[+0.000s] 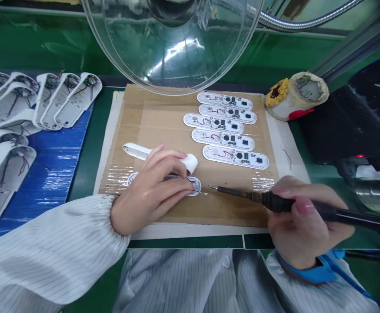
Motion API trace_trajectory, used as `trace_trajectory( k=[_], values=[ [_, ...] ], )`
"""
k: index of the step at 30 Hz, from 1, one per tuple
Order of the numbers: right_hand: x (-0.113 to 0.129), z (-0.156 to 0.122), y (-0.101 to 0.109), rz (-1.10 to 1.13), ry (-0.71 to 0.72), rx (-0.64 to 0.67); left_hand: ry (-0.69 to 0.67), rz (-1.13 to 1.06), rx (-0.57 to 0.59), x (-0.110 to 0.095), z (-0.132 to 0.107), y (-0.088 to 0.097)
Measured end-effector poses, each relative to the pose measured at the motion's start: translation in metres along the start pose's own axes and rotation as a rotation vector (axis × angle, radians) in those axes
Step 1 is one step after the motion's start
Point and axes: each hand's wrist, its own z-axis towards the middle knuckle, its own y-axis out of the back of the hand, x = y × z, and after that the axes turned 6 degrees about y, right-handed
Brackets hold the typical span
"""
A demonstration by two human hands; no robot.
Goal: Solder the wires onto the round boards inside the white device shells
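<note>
My left hand (pixel 151 191) lies on the cardboard mat (pixel 144 121), fingers pressed down on a small white circuit board (pixel 195 185) whose right end shows past my fingertips. A white plastic housing (pixel 138 151) lies just behind that hand. My right hand (pixel 302 221) is closed round the black handle of a soldering iron (pixel 238 193). The iron's tip points left and sits a short way right of the board's end.
Several finished boards with red wires (pixel 229 141) lie in a row on the mat's far right. White housings (pixel 46 102) are stacked on a blue sheet at left. A clear fume hood (pixel 173 48) hangs above; a sponge holder (pixel 294 95) and a black unit (pixel 356 117) stand at right.
</note>
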Motion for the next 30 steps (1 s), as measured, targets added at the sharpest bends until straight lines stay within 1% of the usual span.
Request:
trace_trajectory(
  k=[2, 3, 5, 7, 11, 15, 18, 22, 30],
  values=[
    [0.002, 0.001, 0.0, -0.009, -0.014, 0.016, 0.044, -0.012, -0.029, -0.004, 0.0, -0.002],
    [0.002, 0.002, 0.0, -0.012, -0.017, 0.025, 0.079, -0.023, -0.024, -0.006, 0.001, -0.003],
    [0.0, 0.002, -0.001, -0.017, -0.033, 0.058, 0.149, -0.035, 0.014, -0.011, 0.002, -0.004],
    [-0.003, 0.001, -0.003, -0.027, -0.022, 0.08, 0.189, -0.032, 0.045, -0.015, 0.003, -0.003],
    [-0.01, -0.003, -0.004, -0.012, 0.035, 0.109, 0.208, -0.017, 0.07, -0.018, 0.004, 0.0],
    [-0.01, -0.005, -0.003, -0.001, 0.004, 0.154, 0.228, -0.023, 0.1, -0.017, 0.006, 0.002],
    [-0.009, -0.005, -0.003, -0.026, 0.006, 0.165, 0.238, -0.039, 0.121, -0.017, 0.008, 0.004],
    [-0.009, -0.006, -0.003, -0.029, 0.02, 0.182, 0.244, -0.062, 0.125, -0.016, 0.008, 0.006],
    [-0.004, -0.006, -0.002, -0.078, -0.001, 0.234, 0.226, -0.044, 0.125, -0.014, 0.01, 0.004]
  ],
)
